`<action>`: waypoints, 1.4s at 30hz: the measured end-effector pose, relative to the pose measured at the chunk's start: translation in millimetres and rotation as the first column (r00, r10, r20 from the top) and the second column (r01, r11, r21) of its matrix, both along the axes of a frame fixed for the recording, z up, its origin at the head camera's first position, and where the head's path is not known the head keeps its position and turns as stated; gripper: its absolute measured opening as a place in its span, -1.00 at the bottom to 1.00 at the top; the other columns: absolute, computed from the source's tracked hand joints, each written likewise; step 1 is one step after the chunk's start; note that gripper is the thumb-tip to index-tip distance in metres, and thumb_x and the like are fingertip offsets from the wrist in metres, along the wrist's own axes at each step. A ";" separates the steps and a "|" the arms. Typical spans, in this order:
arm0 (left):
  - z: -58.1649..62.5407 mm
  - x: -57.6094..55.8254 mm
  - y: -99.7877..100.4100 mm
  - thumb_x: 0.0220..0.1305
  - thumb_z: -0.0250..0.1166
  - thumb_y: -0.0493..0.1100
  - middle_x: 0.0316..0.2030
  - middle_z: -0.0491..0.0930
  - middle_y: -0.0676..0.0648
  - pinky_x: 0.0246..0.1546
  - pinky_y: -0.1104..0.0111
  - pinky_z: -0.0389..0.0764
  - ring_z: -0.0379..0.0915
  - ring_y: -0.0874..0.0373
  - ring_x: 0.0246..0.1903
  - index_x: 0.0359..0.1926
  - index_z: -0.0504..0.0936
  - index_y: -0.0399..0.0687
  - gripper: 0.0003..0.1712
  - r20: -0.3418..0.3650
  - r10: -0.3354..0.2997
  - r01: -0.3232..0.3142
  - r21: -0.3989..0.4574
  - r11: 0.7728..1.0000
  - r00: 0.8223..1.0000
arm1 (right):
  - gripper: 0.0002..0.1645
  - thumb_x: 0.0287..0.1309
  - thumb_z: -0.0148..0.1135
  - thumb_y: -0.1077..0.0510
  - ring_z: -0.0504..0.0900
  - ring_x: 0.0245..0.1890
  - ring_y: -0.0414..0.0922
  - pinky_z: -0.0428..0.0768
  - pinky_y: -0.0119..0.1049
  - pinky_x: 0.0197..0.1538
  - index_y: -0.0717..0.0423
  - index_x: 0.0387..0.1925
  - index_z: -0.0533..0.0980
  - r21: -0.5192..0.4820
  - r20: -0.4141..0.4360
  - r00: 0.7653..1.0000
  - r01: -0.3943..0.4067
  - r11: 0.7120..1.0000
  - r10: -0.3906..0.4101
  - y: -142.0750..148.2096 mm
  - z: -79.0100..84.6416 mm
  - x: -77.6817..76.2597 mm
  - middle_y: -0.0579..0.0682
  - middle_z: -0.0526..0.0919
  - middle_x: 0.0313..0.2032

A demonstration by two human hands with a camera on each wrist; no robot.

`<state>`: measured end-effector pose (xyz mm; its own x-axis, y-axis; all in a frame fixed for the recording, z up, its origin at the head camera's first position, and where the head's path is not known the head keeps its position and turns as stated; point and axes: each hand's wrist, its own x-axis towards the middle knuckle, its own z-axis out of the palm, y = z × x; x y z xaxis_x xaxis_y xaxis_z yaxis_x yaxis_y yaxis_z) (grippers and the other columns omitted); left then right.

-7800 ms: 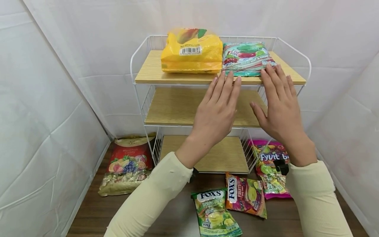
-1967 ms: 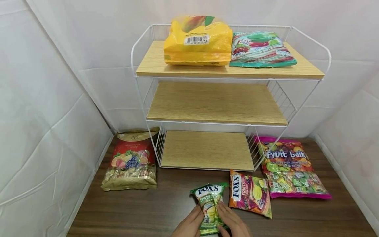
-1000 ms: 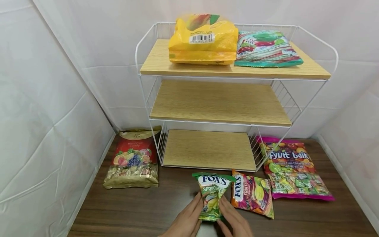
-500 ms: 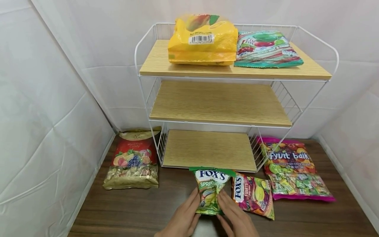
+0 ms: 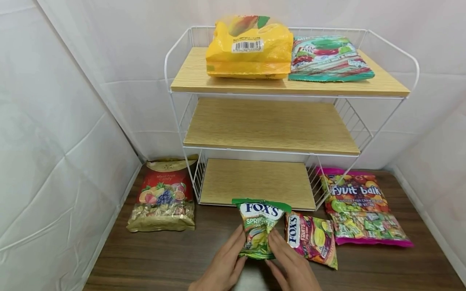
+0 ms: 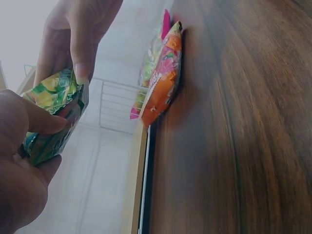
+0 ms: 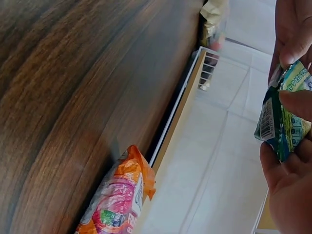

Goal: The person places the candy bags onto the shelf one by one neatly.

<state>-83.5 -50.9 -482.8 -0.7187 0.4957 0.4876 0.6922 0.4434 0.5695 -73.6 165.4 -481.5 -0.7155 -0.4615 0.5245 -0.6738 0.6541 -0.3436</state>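
A green FOX'S Spring Tea candy bag [image 5: 259,226] is held upright between both hands, in front of the lowest shelf. My left hand [image 5: 221,262] grips its left side and my right hand [image 5: 292,263] grips its right side. In the left wrist view, thumb and fingers pinch the green bag [image 6: 53,95] above the tabletop. The right wrist view shows its barcode side [image 7: 267,119] between the two hands. Just right of it, an orange and pink FOX'S Fruits bag [image 5: 312,240] lies on the table, partly beside my right hand.
A white wire rack with wooden shelves stands behind; its middle shelf [image 5: 271,125] and bottom board [image 5: 256,182] face me. On the top shelf sit a yellow mango bag [image 5: 251,54] and a teal candy bag [image 5: 327,58]. A red and gold bag [image 5: 162,198] lies left, a Fyvit baik bag [image 5: 358,202] right.
Both hands have left the top shelf area and taken hold of the green FOX'S bag. The bag has since come up off the table and moved slightly toward the rack.
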 end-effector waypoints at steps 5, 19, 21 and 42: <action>3.8 -1.6 -0.8 0.01 0.19 -0.46 0.31 -0.04 -0.21 0.13 0.20 0.23 -0.05 -0.02 0.26 0.34 -0.03 -0.24 -0.12 -0.007 0.001 -0.001 0.031 1.000 1.000 | -0.22 0.07 0.18 -0.07 0.30 0.15 -0.06 0.41 -0.43 0.00 0.13 0.27 0.19 0.001 -0.003 1.000 -0.008 1.000 0.008 -1.4 3.7 -1.8 0.06 0.21 0.25; 11.5 -6.3 -2.7 -0.08 0.20 -0.52 0.28 0.08 -0.22 0.12 0.25 0.24 0.05 -0.07 0.22 0.31 0.11 -0.21 -0.14 -0.014 0.010 -0.008 0.167 0.986 1.000 | -0.35 0.27 -0.19 -0.09 0.26 0.18 0.01 0.23 -0.44 0.15 0.31 0.19 0.25 -0.031 -0.105 0.988 -0.113 0.993 0.109 -1.6 14.2 -12.5 0.16 0.30 0.19; 13.8 -6.6 -3.2 -0.08 0.20 -0.52 0.27 0.08 -0.21 0.12 0.27 0.25 0.06 -0.05 0.22 0.31 0.12 -0.20 -0.14 -0.014 0.014 -0.012 0.177 0.984 1.000 | -0.37 0.28 -0.22 -0.07 0.26 0.18 0.03 0.21 -0.46 0.15 0.32 0.18 0.26 -0.045 -0.116 0.985 -0.131 0.990 0.125 -1.6 16.0 -14.1 0.16 0.30 0.18; 31.6 -17.9 -2.8 -0.09 0.15 -0.53 0.26 0.04 -0.33 0.10 0.34 0.26 0.04 -0.08 0.22 0.29 0.06 -0.37 -0.16 -0.116 0.008 0.018 0.221 0.975 0.993 | -0.49 0.30 -0.12 0.09 0.35 0.09 0.15 0.21 -0.33 0.19 0.45 0.08 0.34 -0.173 -0.264 0.953 -0.201 0.964 0.151 -10.6 44.1 -30.5 0.30 0.37 0.09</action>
